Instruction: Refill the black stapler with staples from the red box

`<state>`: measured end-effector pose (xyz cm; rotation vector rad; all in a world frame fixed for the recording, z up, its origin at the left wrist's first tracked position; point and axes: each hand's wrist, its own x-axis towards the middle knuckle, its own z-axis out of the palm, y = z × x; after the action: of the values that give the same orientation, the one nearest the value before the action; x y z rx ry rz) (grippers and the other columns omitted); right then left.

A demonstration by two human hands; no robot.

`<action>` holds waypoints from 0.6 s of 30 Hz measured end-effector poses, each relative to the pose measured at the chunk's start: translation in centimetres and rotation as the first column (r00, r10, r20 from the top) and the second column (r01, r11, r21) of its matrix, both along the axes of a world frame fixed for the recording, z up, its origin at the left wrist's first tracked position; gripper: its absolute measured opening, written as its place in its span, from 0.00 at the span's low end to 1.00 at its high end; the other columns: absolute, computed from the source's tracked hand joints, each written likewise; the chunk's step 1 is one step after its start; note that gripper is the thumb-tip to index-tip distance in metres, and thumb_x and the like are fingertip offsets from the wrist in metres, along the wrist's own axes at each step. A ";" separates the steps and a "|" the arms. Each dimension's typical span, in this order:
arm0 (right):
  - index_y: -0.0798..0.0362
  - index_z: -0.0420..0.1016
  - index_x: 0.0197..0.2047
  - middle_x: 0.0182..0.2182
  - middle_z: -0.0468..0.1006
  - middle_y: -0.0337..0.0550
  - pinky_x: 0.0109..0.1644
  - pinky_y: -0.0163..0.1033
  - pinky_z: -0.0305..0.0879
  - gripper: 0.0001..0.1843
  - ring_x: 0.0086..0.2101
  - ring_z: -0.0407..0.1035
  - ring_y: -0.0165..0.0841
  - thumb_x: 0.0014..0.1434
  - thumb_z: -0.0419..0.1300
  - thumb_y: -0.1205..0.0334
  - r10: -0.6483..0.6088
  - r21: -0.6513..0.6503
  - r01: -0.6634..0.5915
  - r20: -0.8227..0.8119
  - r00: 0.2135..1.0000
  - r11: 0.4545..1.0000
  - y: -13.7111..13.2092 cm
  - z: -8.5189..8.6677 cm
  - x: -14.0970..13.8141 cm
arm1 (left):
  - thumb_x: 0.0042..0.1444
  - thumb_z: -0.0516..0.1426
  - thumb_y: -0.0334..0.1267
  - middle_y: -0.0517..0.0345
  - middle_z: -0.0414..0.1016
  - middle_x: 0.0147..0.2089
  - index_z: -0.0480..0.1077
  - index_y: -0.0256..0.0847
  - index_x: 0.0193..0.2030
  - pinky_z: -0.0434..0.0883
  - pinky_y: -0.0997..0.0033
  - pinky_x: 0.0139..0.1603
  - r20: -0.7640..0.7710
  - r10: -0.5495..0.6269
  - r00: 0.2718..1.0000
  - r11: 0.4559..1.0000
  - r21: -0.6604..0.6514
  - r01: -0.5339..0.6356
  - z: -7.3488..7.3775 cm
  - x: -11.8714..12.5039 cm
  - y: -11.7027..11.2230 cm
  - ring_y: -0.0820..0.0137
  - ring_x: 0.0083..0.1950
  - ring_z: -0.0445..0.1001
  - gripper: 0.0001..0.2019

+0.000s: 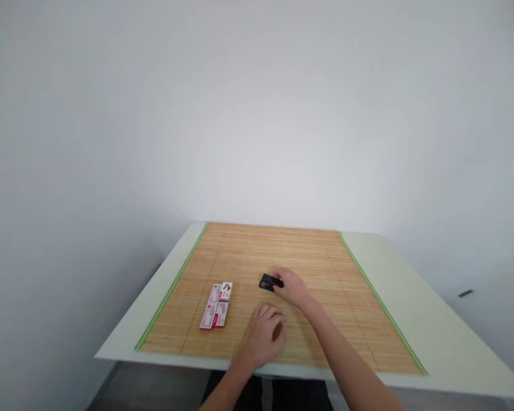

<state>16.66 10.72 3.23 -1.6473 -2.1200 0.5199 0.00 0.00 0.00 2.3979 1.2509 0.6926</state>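
My right hand grips the right end of a small black stapler, thumb on the near side and fingers on the far side. The stapler is at the middle of the bamboo mat, with its left end showing. Closer to me, my left hand rests on the mat with its fingers loosely bent and the thumb apart from them. Nothing shows in it. Left of both hands lie several small red-and-white boxes, among them a front box and a back box, grouped side by side.
The mat has green edging and covers much of a white table. A pale wall rises behind the table. A small dark mark or slot shows on the wall at the right. My legs are under the front edge.
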 end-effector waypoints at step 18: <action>0.50 0.80 0.39 0.41 0.77 0.43 0.52 0.40 0.62 0.12 0.46 0.69 0.40 0.51 0.72 0.58 0.182 0.075 -0.181 -0.007 0.983 0.981 1.4 -0.3 -0.2 | 0.69 0.48 0.50 0.52 0.58 0.75 0.55 0.50 0.75 0.38 0.31 0.76 -0.155 0.353 0.923 0.934 0.112 -0.339 -2.8 1.3 1.0 0.48 0.73 0.55 0.29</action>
<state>16.41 12.16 2.94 -1.4151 -2.2644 0.4995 1.25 0.98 -2.78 2.3671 1.7816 0.6531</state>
